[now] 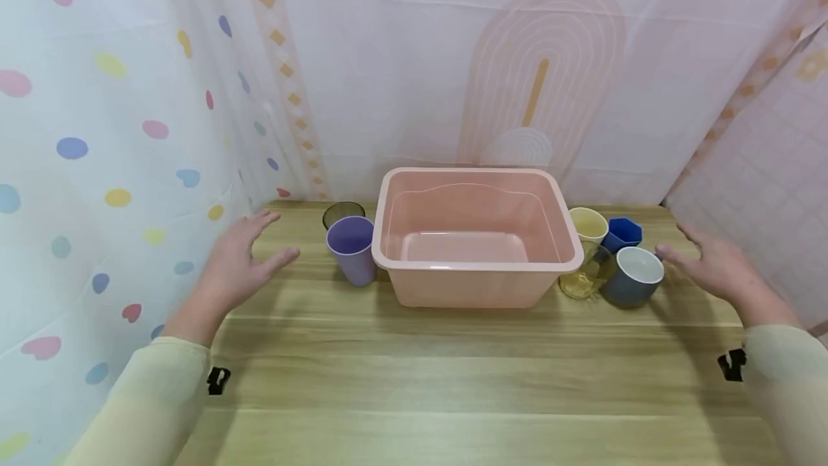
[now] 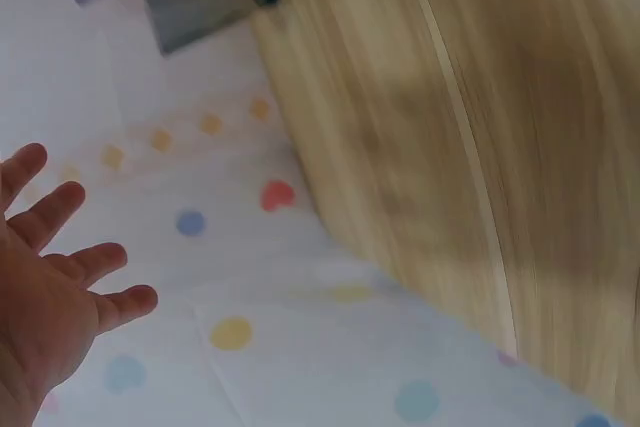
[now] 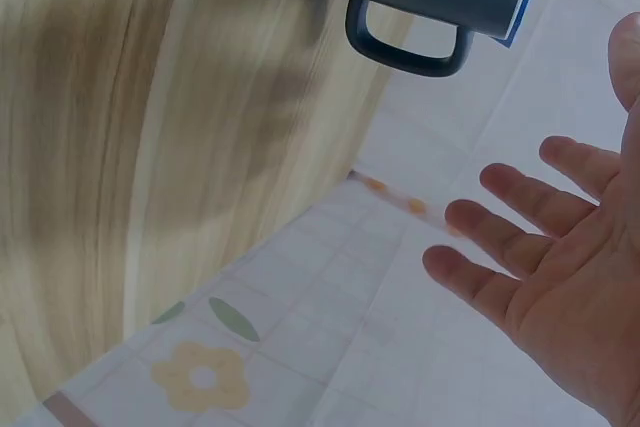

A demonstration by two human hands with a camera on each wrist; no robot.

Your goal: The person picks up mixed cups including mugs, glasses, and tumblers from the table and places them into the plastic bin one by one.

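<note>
The purple cup point(image 1: 351, 248) stands upright on the wooden table point(image 1: 453, 380), just beside the left wall of the pink tub point(image 1: 477, 236), with a dark translucent cup point(image 1: 343, 213) close behind it. The left hand point(image 1: 241, 259) hovers over the table to the left of these two cups, apart from them, palm down with fingers spread and straight, holding nothing; the left wrist view shows the same open fingers point(image 2: 95, 260) above the dotted curtain point(image 2: 300, 347) (the picture is blurred).

On the other side of the tub, the grey mug point(image 1: 632, 276) stands upright with its white inside showing, just beside a clear yellowish glass point(image 1: 587, 272). Behind them are a pale yellow cup point(image 1: 589, 224) and a blue angular cup point(image 1: 624, 233). The right hand point(image 1: 718, 266) hangs to the right of the grey mug, near it but not touching, fingers extended and relaxed, nothing in its grasp. In the right wrist view the mug's handle point(image 3: 408, 39) points toward the open palm.

The tub sits in the middle at the back of the table, upright, against patterned sheets.
</note>
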